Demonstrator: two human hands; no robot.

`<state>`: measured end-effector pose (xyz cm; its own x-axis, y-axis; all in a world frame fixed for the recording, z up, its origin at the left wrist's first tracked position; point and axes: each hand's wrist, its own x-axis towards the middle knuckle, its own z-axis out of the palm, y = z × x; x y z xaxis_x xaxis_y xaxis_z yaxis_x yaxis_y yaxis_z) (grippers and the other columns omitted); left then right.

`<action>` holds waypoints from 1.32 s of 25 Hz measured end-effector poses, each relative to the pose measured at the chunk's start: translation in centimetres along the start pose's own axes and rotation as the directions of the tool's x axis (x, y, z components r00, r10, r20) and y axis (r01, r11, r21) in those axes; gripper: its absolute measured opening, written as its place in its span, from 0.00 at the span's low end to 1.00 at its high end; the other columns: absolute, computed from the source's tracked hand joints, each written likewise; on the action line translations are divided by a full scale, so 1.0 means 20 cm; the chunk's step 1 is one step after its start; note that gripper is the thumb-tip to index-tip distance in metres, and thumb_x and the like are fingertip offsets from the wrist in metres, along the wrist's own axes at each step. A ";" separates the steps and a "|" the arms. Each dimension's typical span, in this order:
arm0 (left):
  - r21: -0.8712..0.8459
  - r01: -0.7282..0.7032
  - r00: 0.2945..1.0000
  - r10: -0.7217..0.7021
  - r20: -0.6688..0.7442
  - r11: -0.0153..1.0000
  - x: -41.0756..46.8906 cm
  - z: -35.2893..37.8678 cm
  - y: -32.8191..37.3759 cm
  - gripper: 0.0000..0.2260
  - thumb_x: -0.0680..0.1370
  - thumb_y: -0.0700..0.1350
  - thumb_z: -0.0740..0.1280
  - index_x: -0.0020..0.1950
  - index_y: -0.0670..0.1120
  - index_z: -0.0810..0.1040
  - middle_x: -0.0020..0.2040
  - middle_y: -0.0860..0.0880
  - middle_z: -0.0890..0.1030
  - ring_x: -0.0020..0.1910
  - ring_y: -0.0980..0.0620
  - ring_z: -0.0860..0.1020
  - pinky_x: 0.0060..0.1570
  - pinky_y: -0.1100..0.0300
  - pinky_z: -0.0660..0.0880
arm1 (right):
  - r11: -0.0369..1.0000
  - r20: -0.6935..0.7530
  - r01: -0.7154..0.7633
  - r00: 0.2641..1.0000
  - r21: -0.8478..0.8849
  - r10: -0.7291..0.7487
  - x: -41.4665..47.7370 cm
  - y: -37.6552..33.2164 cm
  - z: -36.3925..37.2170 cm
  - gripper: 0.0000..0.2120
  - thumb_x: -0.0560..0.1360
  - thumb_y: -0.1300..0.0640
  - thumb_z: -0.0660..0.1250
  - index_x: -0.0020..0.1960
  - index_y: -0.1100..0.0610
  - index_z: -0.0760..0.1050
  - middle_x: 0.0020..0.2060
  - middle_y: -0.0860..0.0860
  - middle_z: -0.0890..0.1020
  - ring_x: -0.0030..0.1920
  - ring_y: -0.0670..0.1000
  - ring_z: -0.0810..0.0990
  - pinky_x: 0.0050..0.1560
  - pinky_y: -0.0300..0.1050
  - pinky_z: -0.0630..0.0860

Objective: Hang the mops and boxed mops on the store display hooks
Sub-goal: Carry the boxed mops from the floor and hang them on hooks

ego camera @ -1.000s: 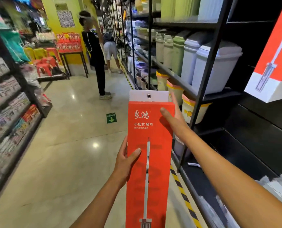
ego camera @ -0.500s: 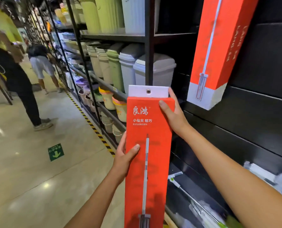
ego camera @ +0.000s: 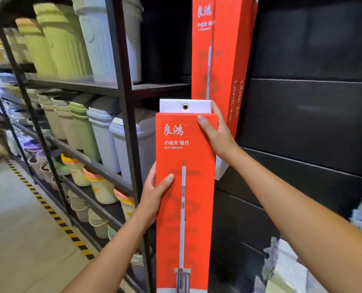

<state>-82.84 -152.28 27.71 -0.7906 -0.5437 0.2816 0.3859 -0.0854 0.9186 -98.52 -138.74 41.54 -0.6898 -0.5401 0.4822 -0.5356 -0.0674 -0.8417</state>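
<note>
Boxed mop (ego camera: 197,208) upright btwn both hands. Left hand (ego camera: 156,191) grips its left edge; right hand (ego camera: 216,134) grips the top right corner, just below hang tab (ego camera: 171,105). Prob. light, stiff, long: hold near top. Hung box (ego camera: 220,49) above right hand.

Boxed mop (ego camera: 184,187) raised closer to hanging box (ego camera: 222,49).

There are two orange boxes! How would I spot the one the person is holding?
Find the black wall panel right of the shelves of plastic bins. Two tall orange boxes are there. Yours is the lower, nearer box, gripped by the left hand and right hand, its white tab with a metal eyelet showing on top; the other box sits higher behind it.
</note>
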 end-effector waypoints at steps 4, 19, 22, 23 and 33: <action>-0.035 -0.054 0.992 0.058 0.108 0.998 0.32 0.09 0.14 0.29 0.73 0.54 0.75 0.73 0.52 0.74 0.64 0.42 0.84 0.60 0.40 0.84 0.55 0.46 0.82 | 0.995 -0.104 0.079 0.991 -0.065 -0.086 0.27 -0.13 -0.11 0.45 0.68 0.21 0.66 0.79 0.33 0.55 0.71 0.45 0.77 0.68 0.50 0.80 0.71 0.59 0.75; -0.180 -0.293 0.879 0.339 0.336 0.939 0.97 0.18 0.90 0.22 0.77 0.48 0.72 0.71 0.54 0.77 0.62 0.44 0.85 0.57 0.44 0.86 0.53 0.50 0.82 | 0.911 -0.125 0.372 0.910 -0.180 -0.396 0.83 -0.96 -0.28 0.52 0.67 0.25 0.70 0.82 0.49 0.57 0.75 0.49 0.73 0.71 0.51 0.77 0.74 0.59 0.72; -0.209 -0.320 0.851 0.377 0.365 0.924 1.01 0.20 1.05 0.20 0.77 0.49 0.72 0.69 0.55 0.78 0.61 0.45 0.86 0.56 0.44 0.86 0.50 0.52 0.83 | 0.889 -0.145 0.394 0.890 -0.234 -0.433 0.86 -1.12 -0.29 0.59 0.63 0.21 0.71 0.82 0.49 0.55 0.78 0.52 0.70 0.74 0.53 0.74 0.74 0.62 0.71; -0.211 -0.326 0.844 0.384 0.374 0.922 1.02 0.21 1.08 0.20 0.77 0.49 0.72 0.69 0.55 0.78 0.61 0.45 0.86 0.56 0.44 0.86 0.51 0.51 0.83 | 0.882 -0.147 0.396 0.886 -0.256 -0.441 0.86 -1.16 -0.29 0.58 0.63 0.21 0.71 0.82 0.49 0.55 0.78 0.52 0.70 0.74 0.53 0.75 0.73 0.62 0.72; -0.262 -0.279 0.821 0.371 0.434 0.924 1.12 0.25 1.16 0.17 0.79 0.50 0.72 0.68 0.53 0.78 0.60 0.42 0.86 0.57 0.40 0.86 0.52 0.48 0.84 | 0.828 -0.145 0.409 0.859 -0.384 -0.491 0.83 -1.33 -0.25 0.11 0.80 0.37 0.67 0.43 0.40 0.70 0.38 0.38 0.83 0.41 0.42 0.85 0.42 0.46 0.80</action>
<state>-94.03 -162.27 56.83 -0.7125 -0.1153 0.6921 0.7014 -0.1456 0.6977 -98.13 -141.76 73.21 -0.4001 -0.3088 0.8629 -0.9124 0.0455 -0.4068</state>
